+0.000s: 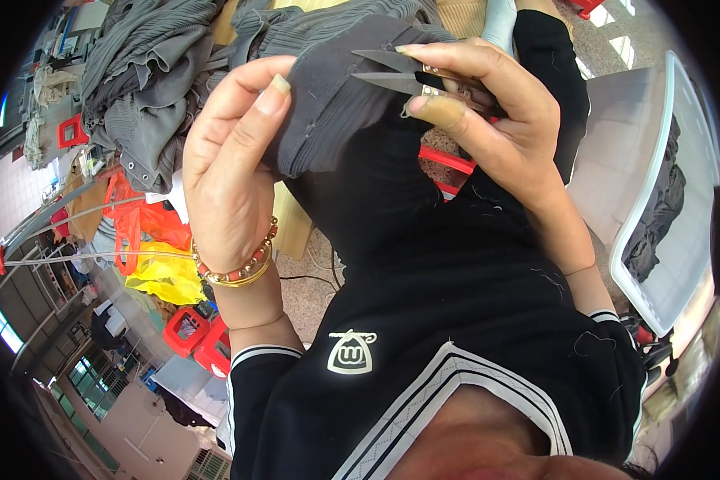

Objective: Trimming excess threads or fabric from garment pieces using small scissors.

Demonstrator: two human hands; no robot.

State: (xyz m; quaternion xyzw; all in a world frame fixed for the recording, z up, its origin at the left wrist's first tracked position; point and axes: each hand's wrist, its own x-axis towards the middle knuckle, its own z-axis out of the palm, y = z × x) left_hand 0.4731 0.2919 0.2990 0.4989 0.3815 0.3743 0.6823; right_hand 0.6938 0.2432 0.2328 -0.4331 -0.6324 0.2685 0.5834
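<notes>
I am pinching a fold of dark grey ribbed garment in my left hand, thumb on top and the other fingers curled underneath, closed tight on the cloth. It is being held up in front of my chest, near the top middle of the view, above my lap. My right hand is gripping a pair of small thread snips; my fingers are wrapped round the handle end, and the two pointed blades are standing a little apart with their tips just over the grey fabric.

The cloth is looking soft, light and limp: it is sagging wherever I am not holding it, so I judge it needs to be kept taut close to the spot under the blades, taken along the stitched edge rather than the loose body. The knit probably stretches and will not slip much. The snips are stiff, small and sharp, best held well back from the points.

More grey garments are lying heaped at the upper left. A clear plastic bin with dark cloth in it is sitting on my right, and red and yellow bags are hanging at the left.
</notes>
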